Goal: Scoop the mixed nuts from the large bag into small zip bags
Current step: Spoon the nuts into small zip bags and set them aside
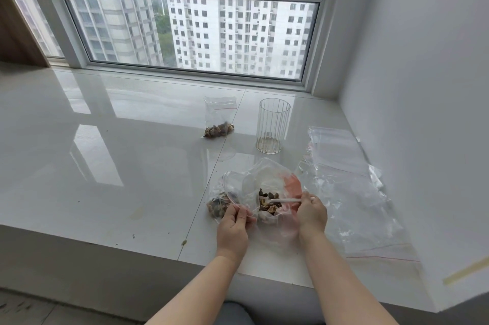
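Nearest you, your left hand (234,221) pinches the rim of a small clear zip bag with a red seal line (225,199), holding its mouth open; a heap of brown mixed nuts already sits in its bottom, on the sill. Your right hand (312,212) is clamped on the handle of a white plastic spoon (284,201), whose bowl lies among the nuts inside the large crumpled clear bag with a red patch (270,192) — just beside the small bag, the two touching or overlapping at their edges.

To do this scoop well, I'd dig the spoon under the nuts rather than skim them, lift it level, and keep your left fingers pulling the small bag's mouth wide and tilted toward the spoon, so the crossing is short. The thin film will likely sag, so carry the spoon well inside the mouth before you tip it.

To your right lies a loose pile of empty clear zip bags (352,187) against the wall. Further off stands a tall ribbed clear glass (272,126), and left of it another small zip bag with nuts in its bottom (219,119), upright on the glossy white windowsill (119,126).
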